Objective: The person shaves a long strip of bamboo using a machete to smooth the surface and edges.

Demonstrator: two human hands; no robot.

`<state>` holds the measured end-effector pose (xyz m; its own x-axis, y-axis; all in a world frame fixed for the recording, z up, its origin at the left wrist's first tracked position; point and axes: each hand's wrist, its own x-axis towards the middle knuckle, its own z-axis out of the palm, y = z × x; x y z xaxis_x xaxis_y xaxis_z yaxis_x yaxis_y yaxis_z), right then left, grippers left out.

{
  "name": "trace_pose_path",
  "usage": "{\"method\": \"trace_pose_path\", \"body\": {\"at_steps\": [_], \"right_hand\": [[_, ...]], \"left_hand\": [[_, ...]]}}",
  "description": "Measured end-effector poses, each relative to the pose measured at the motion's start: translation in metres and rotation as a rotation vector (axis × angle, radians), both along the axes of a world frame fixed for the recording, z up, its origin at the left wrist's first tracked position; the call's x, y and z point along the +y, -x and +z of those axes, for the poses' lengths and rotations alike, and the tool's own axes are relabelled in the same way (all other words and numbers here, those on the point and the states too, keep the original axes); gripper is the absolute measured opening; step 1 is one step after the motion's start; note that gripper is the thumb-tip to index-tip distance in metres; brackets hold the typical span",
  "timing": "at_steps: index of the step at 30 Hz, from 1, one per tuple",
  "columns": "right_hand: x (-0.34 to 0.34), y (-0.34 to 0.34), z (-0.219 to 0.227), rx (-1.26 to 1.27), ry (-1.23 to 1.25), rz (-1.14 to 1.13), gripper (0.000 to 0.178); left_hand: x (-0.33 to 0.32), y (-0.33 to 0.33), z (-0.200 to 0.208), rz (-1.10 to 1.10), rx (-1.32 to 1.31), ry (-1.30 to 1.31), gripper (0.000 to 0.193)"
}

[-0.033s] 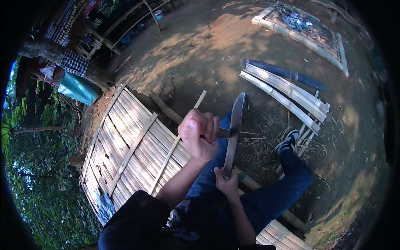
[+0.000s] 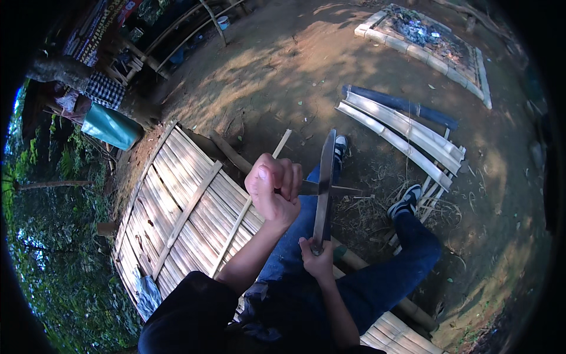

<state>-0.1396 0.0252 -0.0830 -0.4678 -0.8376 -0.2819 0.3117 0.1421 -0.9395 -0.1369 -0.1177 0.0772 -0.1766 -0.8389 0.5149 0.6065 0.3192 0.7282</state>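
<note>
My right hand (image 2: 319,259) is closed round the handle of a machete (image 2: 324,183), its long blade pointing up and away from me. My left hand (image 2: 273,187) is a fist, thumb on top, to the left of that blade. From the fist a dark, flat, blade-like piece (image 2: 309,187) runs rightward and crosses the machete; its thin end shows beyond it. Its grip is hidden inside my fingers. A narrow bamboo strip (image 2: 234,230) lies slanting over the bamboo platform (image 2: 194,203) and passes behind my left hand.
Split bamboo lengths (image 2: 407,127) lie on the dirt ahead to the right, with thin strips and shavings (image 2: 377,218) near my feet. A bordered ash pit (image 2: 424,35) is farther off. At the far left stands a green container (image 2: 111,127). A grey plastic bag (image 2: 147,292) rests on the platform.
Both hands, with the machete and the blade-like piece, have shifted slightly left. More of my left shoe now shows beside the machete's tip.
</note>
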Motion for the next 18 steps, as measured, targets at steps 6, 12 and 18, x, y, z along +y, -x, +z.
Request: {"method": "trace_pose_path", "body": {"at_steps": [6,12,18], "right_hand": [[-0.021,0.009,0.058,0.272,0.21,0.076,0.037],[-0.016,0.009,0.012,0.172,0.096,0.004,0.037],[-0.007,0.023,0.072,0.254,0.224,-0.004,0.034]], "left_hand": [[0.015,-0.027,-0.008,-0.038,-0.074,0.034,0.048],[0.012,-0.022,-0.002,-0.028,-0.036,0.006,0.048],[0.025,-0.017,-0.006,-0.17,-0.05,0.102,0.048]]}}
